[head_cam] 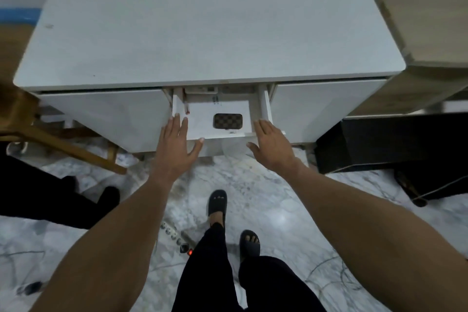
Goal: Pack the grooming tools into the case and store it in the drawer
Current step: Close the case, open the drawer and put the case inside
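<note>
Checkered case (227, 121) lies closed inside the open white drawer (264, 106) of a white bench (202, 38), as the left hand (177, 142) and right hand (272, 145), each grip spread flat, press the drawer's front edge.

The cabinet top (202, 38) is showing smooth and white, faintly glossy — the drawer (264, 106) is looking like the same painted board. The case (227, 121) is wearing a matt checkered covering. At left, varnished wood on the chair (50, 134) — below, polished marble floor (278, 210) gleaming.
</note>
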`<action>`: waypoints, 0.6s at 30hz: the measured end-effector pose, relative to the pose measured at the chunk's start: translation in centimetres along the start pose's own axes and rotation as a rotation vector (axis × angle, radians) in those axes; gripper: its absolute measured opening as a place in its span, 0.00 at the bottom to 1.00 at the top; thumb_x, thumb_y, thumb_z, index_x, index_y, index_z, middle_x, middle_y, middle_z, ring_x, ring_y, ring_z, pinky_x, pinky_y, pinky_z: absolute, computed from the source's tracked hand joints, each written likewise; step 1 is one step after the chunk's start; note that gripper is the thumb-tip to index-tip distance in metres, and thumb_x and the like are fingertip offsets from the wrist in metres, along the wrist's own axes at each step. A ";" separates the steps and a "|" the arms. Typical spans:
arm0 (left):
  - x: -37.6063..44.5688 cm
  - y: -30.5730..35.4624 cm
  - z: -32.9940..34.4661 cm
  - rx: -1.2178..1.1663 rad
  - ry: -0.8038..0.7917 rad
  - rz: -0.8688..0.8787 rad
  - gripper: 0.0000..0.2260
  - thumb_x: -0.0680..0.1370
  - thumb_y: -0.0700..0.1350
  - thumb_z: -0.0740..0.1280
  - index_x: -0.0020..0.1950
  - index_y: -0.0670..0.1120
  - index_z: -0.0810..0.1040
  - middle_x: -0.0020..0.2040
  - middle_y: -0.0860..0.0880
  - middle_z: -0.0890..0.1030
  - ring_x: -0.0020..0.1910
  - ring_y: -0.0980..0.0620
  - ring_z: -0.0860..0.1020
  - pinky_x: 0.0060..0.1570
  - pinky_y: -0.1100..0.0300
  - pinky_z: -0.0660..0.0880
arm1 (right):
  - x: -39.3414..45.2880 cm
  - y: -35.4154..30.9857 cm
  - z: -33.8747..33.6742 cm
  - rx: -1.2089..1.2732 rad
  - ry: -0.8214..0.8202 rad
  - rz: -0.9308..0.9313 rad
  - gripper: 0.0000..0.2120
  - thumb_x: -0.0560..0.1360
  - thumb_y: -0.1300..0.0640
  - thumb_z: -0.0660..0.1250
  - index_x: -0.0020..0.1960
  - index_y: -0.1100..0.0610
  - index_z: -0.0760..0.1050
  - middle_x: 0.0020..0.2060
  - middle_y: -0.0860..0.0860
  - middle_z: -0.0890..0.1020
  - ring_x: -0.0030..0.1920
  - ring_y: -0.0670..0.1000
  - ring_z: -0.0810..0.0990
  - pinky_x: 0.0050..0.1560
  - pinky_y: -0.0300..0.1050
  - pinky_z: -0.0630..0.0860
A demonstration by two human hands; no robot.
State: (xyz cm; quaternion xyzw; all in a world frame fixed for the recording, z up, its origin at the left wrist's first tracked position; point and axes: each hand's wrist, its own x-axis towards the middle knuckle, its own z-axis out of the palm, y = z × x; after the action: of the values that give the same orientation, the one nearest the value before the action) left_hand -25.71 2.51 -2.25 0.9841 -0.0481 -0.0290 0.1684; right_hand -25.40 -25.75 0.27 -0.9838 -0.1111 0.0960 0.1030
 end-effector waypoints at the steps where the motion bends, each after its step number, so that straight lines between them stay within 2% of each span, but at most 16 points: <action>1: -0.6 0.0 0.3 -0.001 -0.008 -0.011 0.40 0.81 0.67 0.53 0.83 0.39 0.61 0.84 0.37 0.58 0.84 0.37 0.56 0.82 0.40 0.53 | -0.8 0.1 0.4 -0.008 -0.022 0.003 0.33 0.81 0.43 0.56 0.78 0.60 0.53 0.77 0.58 0.61 0.77 0.59 0.58 0.77 0.56 0.59; 5: -2.3 -0.3 1.8 -0.013 -0.012 -0.016 0.41 0.80 0.68 0.51 0.82 0.37 0.62 0.83 0.35 0.60 0.83 0.35 0.58 0.81 0.40 0.56 | -2.4 0.4 1.9 -0.025 -0.107 0.028 0.34 0.82 0.41 0.53 0.79 0.59 0.47 0.79 0.57 0.52 0.80 0.57 0.49 0.78 0.56 0.51; 8: -2.7 -0.4 2.8 0.007 -0.035 -0.011 0.43 0.80 0.68 0.48 0.82 0.37 0.61 0.83 0.36 0.60 0.84 0.37 0.56 0.83 0.44 0.52 | -2.5 0.2 2.3 -0.042 -0.108 0.032 0.35 0.82 0.41 0.53 0.79 0.60 0.45 0.80 0.57 0.50 0.80 0.58 0.47 0.79 0.57 0.50; 12: -2.5 -0.8 4.0 -0.001 -0.011 0.015 0.42 0.81 0.68 0.51 0.84 0.38 0.56 0.85 0.39 0.55 0.85 0.40 0.50 0.84 0.47 0.45 | -2.0 0.1 2.7 -0.070 -0.130 0.043 0.37 0.82 0.41 0.53 0.79 0.61 0.42 0.80 0.58 0.45 0.80 0.58 0.43 0.79 0.56 0.49; 18: 0.2 -2.1 4.4 -0.039 0.036 0.084 0.41 0.82 0.66 0.54 0.85 0.38 0.54 0.86 0.40 0.52 0.86 0.42 0.47 0.84 0.45 0.46 | 0.9 0.6 2.6 -0.068 -0.125 0.062 0.39 0.81 0.41 0.54 0.79 0.61 0.40 0.80 0.58 0.43 0.80 0.57 0.41 0.79 0.55 0.47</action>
State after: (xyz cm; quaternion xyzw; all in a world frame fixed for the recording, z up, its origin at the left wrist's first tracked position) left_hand -25.61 2.99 -7.15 0.9781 -0.0858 -0.0053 0.1894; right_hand -24.93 -25.59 -2.55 -0.9818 -0.0901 0.1566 0.0594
